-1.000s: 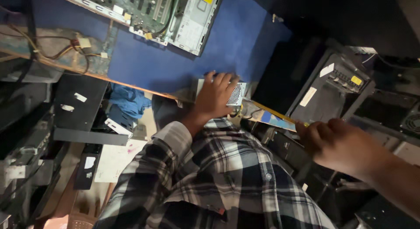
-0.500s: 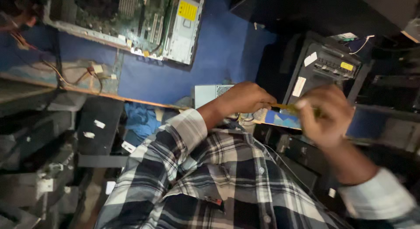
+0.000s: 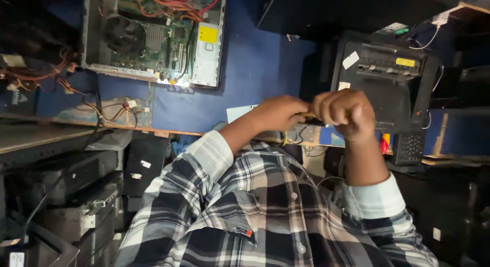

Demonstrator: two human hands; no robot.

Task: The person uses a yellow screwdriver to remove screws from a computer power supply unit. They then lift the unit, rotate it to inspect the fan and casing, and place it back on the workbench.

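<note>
My left hand point(image 3: 278, 113) and my right hand point(image 3: 343, 113) meet over the front edge of the blue table point(image 3: 255, 68). Both are closed around a thin tool point(image 3: 312, 119) with a yellowish part and a dark shaft, of which only a short piece shows between the fists. My right hand is a tight fist with its knuckles up. A white paper point(image 3: 239, 113) lies on the table just left of my left hand. My checked shirt sleeves fill the lower part of the view.
An open computer case point(image 3: 153, 37) with a fan, boards and red wires lies at the far left of the table. A black machine point(image 3: 388, 78) stands behind my right hand, a dark keypad point(image 3: 408, 147) below it. Loose wires point(image 3: 109, 113) lie left; dark equipment is stacked under the table.
My right hand has come in from the right with the tool and met my left hand, which lifted off the white paper. The view has shifted towards the open case.
</note>
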